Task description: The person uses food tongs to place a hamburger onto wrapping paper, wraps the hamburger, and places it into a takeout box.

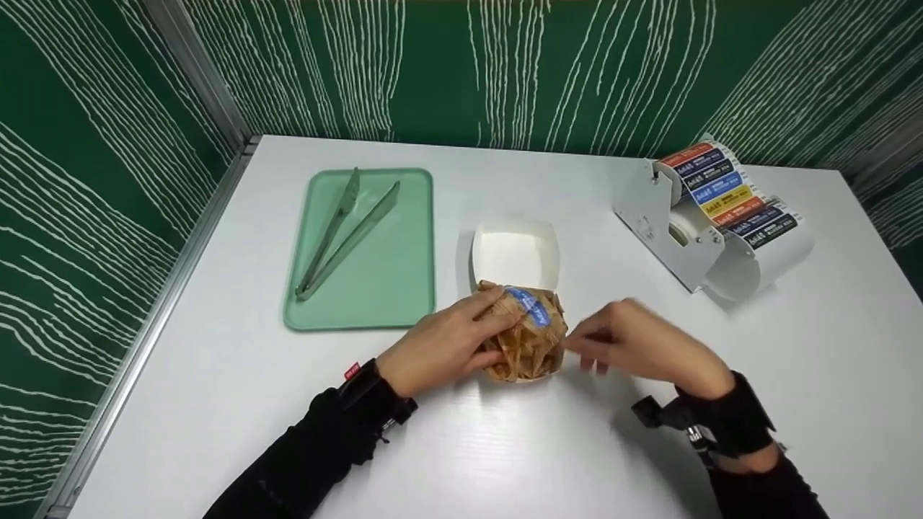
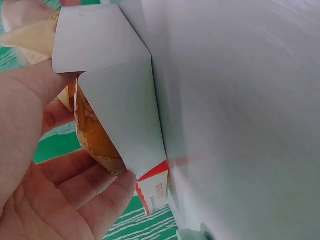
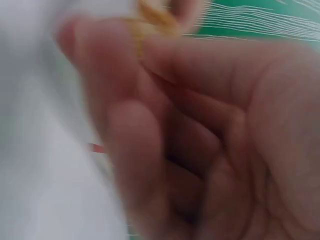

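Note:
A wrapped burger (image 1: 530, 346) in crumpled brown paper, with a blue label across its top, sits in the near half of an open white clamshell box (image 1: 515, 252). My left hand (image 1: 451, 342) holds it from the left, fingers over the top and thumb on the near side. In the left wrist view the brown wrapping (image 2: 95, 132) shows between the fingers and the box wall (image 2: 117, 95). At the parcel's right edge, my right hand (image 1: 624, 342) pinches the wrapping paper between thumb and forefinger; the right wrist view is blurred there, with the paper (image 3: 160, 17) just beyond the fingertips.
A green tray (image 1: 389, 288) with metal tongs (image 1: 346, 241) on it lies at the left of the white table (image 1: 461, 461). At the back right stands a metal dispenser (image 1: 670, 234) with a roll of coloured labels (image 1: 725, 191). Green panels with white lines border the table.

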The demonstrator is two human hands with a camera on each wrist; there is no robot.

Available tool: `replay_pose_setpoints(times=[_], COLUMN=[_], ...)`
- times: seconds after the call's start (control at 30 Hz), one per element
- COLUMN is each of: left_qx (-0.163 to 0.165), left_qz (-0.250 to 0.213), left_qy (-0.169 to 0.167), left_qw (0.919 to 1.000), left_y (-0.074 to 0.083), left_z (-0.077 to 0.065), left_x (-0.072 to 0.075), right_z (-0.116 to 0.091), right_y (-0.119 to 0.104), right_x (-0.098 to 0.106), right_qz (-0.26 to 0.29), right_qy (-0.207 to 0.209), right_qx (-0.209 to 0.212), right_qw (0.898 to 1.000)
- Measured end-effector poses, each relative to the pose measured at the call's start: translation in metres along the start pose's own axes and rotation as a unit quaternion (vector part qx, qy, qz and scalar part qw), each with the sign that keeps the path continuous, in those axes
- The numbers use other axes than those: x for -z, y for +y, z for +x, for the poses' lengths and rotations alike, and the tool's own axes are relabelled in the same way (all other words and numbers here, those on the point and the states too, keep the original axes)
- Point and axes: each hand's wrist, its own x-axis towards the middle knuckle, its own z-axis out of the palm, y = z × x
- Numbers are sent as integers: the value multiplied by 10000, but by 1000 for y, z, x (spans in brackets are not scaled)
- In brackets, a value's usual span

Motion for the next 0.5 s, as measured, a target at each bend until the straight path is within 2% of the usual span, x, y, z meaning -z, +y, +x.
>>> replay_pose_setpoints(times=[0.1, 0.17, 0.3, 0.5], left_qx=[22, 48, 91, 63], left_qz=[-43, -76, -122, -106], left_qy=[-7, -20, -48, -48], left_qw=[10000, 10000, 9999, 9999], left_y=[0, 0, 0, 1], left_z=[-1, -1, -1, 1], left_x=[-1, -1, -1, -1], right_z=[4, 10, 19, 23], right_y=[-6, -6, 0, 14], right_x=[-4, -12, -23, -23], right_qz=[-420, -614, -592, 0], right_qy=[1267, 1645, 1511, 1133], right_qx=[-48, -129, -320, -809], right_qw=[9910, 9844, 9862, 9903])
